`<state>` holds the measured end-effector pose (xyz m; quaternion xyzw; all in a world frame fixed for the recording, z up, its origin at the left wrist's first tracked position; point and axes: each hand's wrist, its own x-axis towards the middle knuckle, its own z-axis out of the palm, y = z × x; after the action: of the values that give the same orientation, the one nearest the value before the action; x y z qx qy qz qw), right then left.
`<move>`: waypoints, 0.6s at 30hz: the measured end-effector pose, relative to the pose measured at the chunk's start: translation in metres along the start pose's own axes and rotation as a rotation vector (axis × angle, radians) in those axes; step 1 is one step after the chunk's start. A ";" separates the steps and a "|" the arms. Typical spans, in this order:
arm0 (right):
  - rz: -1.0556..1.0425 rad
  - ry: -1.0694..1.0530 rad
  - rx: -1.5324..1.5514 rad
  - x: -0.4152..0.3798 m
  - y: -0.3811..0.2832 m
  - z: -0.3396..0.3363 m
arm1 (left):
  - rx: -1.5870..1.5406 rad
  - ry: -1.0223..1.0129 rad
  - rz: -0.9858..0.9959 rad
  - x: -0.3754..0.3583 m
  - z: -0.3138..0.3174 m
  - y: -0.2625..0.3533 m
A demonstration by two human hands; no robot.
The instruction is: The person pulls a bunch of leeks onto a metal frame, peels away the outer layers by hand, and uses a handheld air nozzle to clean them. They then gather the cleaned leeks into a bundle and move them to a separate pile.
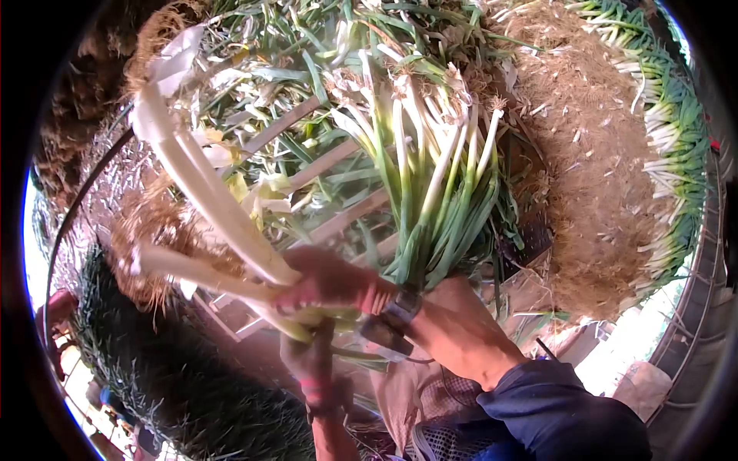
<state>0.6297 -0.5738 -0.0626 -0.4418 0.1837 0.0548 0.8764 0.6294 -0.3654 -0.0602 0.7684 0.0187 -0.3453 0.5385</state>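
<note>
My right hand (327, 278), with a watch (401, 309) on its wrist, is closed around a few thick white spring onion stalks (211, 192). Their root ends point up and left, and motion smears the stalks and fingers. Just below, my left hand (307, 359) is closed against the lower part of the same stalks; blur hides its fingertips. A bunch of spring onions (438, 173) lies beyond my right hand, white ends away from me and green leaves toward me.
Wooden slats (327, 165) lie under peeled leaves and skins (269, 84). A dark green leafy heap (169, 376) fills the lower left. At right, brown root trimmings (596, 146) spread beside a long row of spring onions (665, 146).
</note>
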 end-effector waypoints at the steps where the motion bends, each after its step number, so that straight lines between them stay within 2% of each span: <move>1: -0.005 0.021 -0.072 -0.013 -0.023 0.011 | 0.066 0.032 -0.008 -0.012 -0.002 0.024; 4: 0.015 -0.118 -0.085 -0.015 -0.045 0.035 | 0.172 0.019 0.066 -0.027 -0.028 0.044; 9: -0.062 -0.175 -0.096 -0.031 -0.085 0.070 | 0.350 -0.031 0.184 -0.050 -0.060 0.093; 11: -0.066 -0.165 -0.137 -0.038 -0.100 0.083 | 0.071 -0.155 0.062 -0.059 -0.065 0.125; 12: -0.055 -0.150 -0.166 -0.042 -0.105 0.090 | 0.069 -0.151 0.072 -0.059 -0.072 0.135; 15: -0.107 -0.165 -0.282 -0.050 -0.106 0.106 | -0.309 -0.285 0.107 -0.057 -0.085 0.169; 16: -0.119 -0.165 -0.295 -0.053 -0.104 0.111 | -0.313 -0.290 0.124 -0.057 -0.089 0.169; 18: -0.173 -0.085 -0.467 -0.067 -0.101 0.121 | -0.632 -0.229 -0.002 -0.052 -0.090 0.162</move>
<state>0.6269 -0.5348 0.1041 -0.6438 0.0905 0.0389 0.7589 0.7001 -0.3400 0.1168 0.5197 0.0650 -0.4070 0.7484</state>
